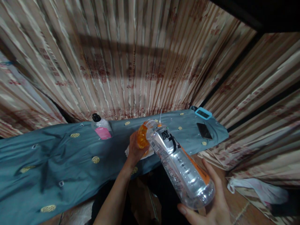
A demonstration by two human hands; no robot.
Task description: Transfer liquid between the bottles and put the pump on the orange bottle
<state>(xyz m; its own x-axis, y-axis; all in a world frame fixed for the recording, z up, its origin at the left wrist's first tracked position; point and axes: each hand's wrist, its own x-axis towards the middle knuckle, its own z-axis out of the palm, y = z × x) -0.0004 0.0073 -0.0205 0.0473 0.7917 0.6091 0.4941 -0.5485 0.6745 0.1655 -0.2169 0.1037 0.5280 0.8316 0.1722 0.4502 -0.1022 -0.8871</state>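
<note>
The clear bottle bears large black characters reading 魔力 on its label near the neck; its finer print is too small to read.

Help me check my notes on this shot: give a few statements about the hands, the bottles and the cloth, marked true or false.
1. The right hand holds the clear bottle near its base. True.
2. The left hand grips the orange cap at the bottle's neck. True.
3. The clear bottle stands upright on the cloth. False: it is tilted, held in both hands.
4. The small bottle with a pink label has a black cap. True.
5. The phone lies on the floor. False: it lies on the cloth, near its right end.
6. The cloth is red. False: it is blue-grey with yellow spots.
</note>
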